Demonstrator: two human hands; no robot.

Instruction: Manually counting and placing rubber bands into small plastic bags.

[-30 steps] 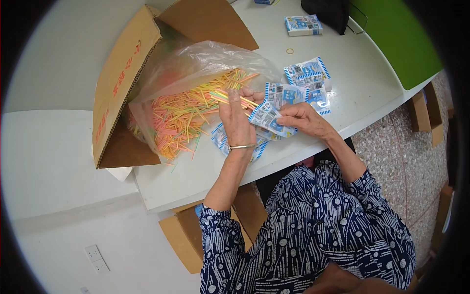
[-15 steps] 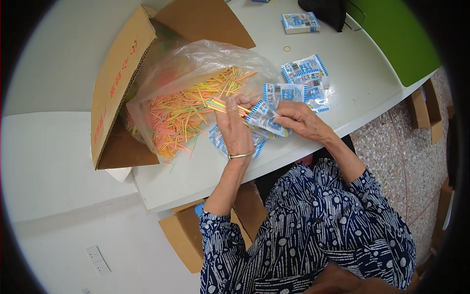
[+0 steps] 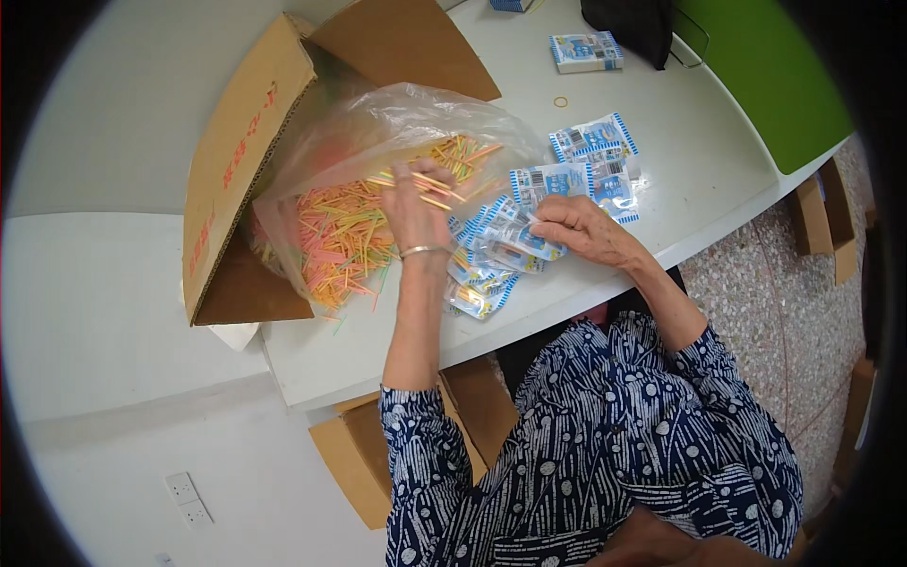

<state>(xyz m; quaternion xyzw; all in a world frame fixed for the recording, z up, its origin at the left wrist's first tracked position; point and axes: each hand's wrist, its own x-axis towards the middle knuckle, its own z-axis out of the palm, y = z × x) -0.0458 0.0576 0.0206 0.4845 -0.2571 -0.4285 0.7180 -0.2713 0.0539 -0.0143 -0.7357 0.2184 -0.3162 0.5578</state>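
My left hand [image 3: 414, 215], a bangle at its wrist, is over the heap of thin pastel sticks [image 3: 331, 241] in the clear plastic bag [image 3: 406, 104]. A few yellow and pink sticks poke out from its closed fingers. To the right, my right hand [image 3: 590, 231] pinches the edge of a small blue-and-white clear packet [image 3: 515, 236]. Sticks show through the film of filled packets [image 3: 480, 295] lying just beneath it. Whether the pinched packet has sticks inside, I cannot tell.
The bag spills from a tipped cardboard box [image 3: 246, 170]. Flat packets [image 3: 595, 142] lie behind my right hand on the white table [image 3: 680, 132]. Farther back are a bundle of packets [image 3: 586, 52], a rubber band [image 3: 560, 102] and a black pouch [image 3: 633, 28].
My left hand has moved left, away from the packet and over the stick heap, keeping sticks in its fingers. Filled packets show where it was. My right hand has barely moved.
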